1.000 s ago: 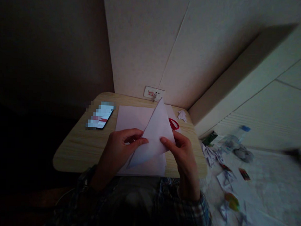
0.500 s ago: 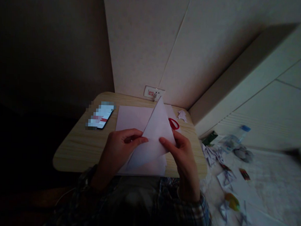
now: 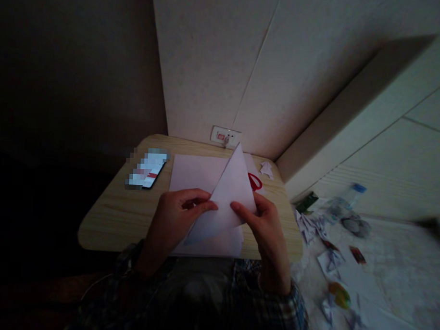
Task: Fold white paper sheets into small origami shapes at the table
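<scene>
A sheet of white paper (image 3: 229, 189), folded into a tall triangle, is held up between both hands with its point toward the wall. My left hand (image 3: 180, 214) pinches its left edge, thumb in front and fingers partly behind. On the right edge, my right hand (image 3: 263, 217) grips it the same way, the fingers mostly hidden behind the paper. Beneath the folded piece lie flat white sheets (image 3: 194, 171) on the small wooden table (image 3: 113, 219). Red-handled scissors (image 3: 255, 182) rest just beyond my right hand, their blades hidden.
A phone (image 3: 147, 170) with a lit, blurred screen lies at the table's left. A small folded paper piece (image 3: 266, 169) sits at the back right corner. Behind is a wall socket (image 3: 226, 135). Right of the table are paper scraps (image 3: 308, 226) and a clear bottle (image 3: 352, 196).
The tip of the folded paper has tilted slightly to the right. Both hands keep their hold, and the right thumb has slid a little to the left.
</scene>
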Motion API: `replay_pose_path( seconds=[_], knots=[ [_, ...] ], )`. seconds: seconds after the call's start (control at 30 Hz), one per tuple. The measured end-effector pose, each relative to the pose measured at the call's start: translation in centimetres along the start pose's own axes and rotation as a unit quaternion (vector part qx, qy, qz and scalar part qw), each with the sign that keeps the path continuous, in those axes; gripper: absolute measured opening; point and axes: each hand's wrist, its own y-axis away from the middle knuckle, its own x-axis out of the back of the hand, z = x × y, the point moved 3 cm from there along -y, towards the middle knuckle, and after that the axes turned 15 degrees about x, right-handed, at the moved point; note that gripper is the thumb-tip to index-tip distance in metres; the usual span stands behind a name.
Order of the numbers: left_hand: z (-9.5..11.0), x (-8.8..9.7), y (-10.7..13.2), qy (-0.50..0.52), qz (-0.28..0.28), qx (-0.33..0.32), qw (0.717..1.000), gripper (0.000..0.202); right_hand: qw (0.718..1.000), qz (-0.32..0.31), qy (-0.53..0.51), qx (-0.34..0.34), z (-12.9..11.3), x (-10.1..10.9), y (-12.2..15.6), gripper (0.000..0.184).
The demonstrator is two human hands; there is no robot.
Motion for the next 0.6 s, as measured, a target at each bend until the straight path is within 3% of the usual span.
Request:
replay_pose_path(
  seconds=[0.37,0.6],
  knots=[
    [-0.25,-0.04,-0.08,0.007,0.031,-0.046,0.998,0.009,1.0,-0.001,-0.015,-0.005,-0.32,-0.23,0.03,0.019],
    [0.01,0.31,-0.11,0.041,0.046,-0.012,0.998,0.008,0.998,-0.064,0.007,0.014,0.1,0.13,0.31,0.019]
  ],
)
